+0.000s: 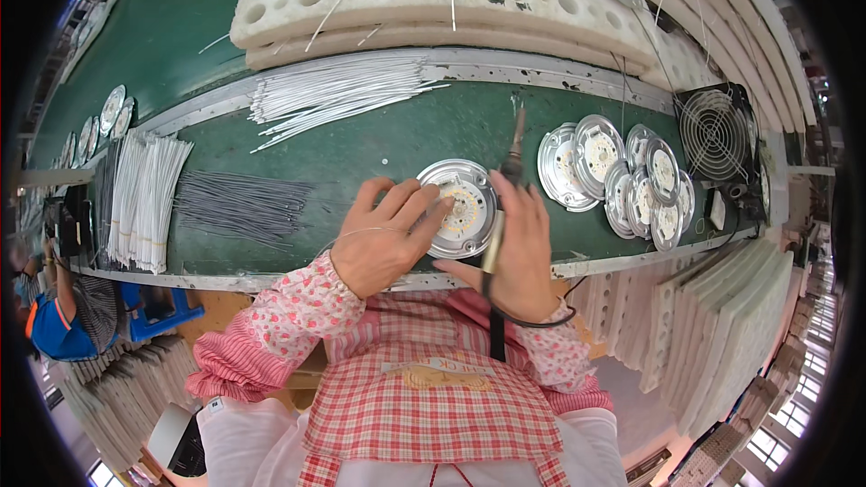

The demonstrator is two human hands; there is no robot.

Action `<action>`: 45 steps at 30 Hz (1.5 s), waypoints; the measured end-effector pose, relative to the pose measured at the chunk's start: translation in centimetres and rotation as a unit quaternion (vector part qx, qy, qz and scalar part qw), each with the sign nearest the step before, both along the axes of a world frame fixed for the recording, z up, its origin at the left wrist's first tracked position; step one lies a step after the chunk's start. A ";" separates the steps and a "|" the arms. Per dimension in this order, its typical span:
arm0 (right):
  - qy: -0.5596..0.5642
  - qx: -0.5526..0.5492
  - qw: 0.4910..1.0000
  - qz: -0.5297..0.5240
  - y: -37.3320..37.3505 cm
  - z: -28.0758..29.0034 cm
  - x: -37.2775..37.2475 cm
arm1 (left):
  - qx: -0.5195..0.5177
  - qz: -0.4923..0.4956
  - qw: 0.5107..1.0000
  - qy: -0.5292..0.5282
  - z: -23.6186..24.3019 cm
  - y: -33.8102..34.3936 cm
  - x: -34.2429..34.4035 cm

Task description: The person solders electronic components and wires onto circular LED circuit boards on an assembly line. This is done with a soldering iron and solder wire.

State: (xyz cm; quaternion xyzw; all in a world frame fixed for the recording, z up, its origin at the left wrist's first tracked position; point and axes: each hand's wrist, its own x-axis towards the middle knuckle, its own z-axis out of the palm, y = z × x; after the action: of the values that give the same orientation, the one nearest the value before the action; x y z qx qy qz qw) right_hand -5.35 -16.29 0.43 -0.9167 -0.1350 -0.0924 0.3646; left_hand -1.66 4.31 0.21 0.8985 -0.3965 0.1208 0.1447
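A round silver metal lamp base (440, 171) with a pale LED board in its middle lies flat on the green bench, between my two hands. My left hand (383, 230) is at its left side, fingers curled over the rim and board. A thin silvery wire (354, 233) crosses the back of this hand and seems to run into its fingers, where its end is hidden. My right hand (521, 248) is at the right rim, closed around a soldering iron (512, 165). The iron's tip points away from me, clear of the lamp base, and its dark cord hangs past my wrist.
White wires (338, 95) lie at the back, with a white bundle (144, 203) and dark grey wires (242, 206) to the left. Several finished-looking lamp bases (598, 155) are piled right, beside a black fan (715, 133). Perforated foam boards (433, 0) stand behind.
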 end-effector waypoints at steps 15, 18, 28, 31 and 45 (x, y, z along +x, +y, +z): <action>-0.024 -0.014 0.999 0.031 -3.0 -0.6 -6.6 | -0.222 0.097 0.966 0.090 -1.5 0.8 13.2; -0.027 0.045 0.998 0.026 -3.5 2.0 -4.9 | -0.151 0.118 0.981 0.000 -0.1 1.5 12.6; 0.130 0.212 0.955 -0.159 -2.8 1.9 -0.8 | -0.406 0.159 0.859 0.270 1.6 2.4 10.7; 0.141 0.284 0.933 -0.170 -2.0 0.8 0.0 | -0.312 0.106 0.900 0.284 3.1 -0.9 6.2; 0.082 0.250 0.953 -0.151 -0.4 1.7 0.4 | -0.242 0.090 0.952 0.162 2.2 -3.4 1.8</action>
State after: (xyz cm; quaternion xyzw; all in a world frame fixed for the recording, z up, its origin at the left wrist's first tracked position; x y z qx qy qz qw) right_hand -4.95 -16.73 2.09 -0.8100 0.0628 -0.1020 0.5740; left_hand 0.10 0.96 2.41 0.8760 -0.2437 0.0787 0.4087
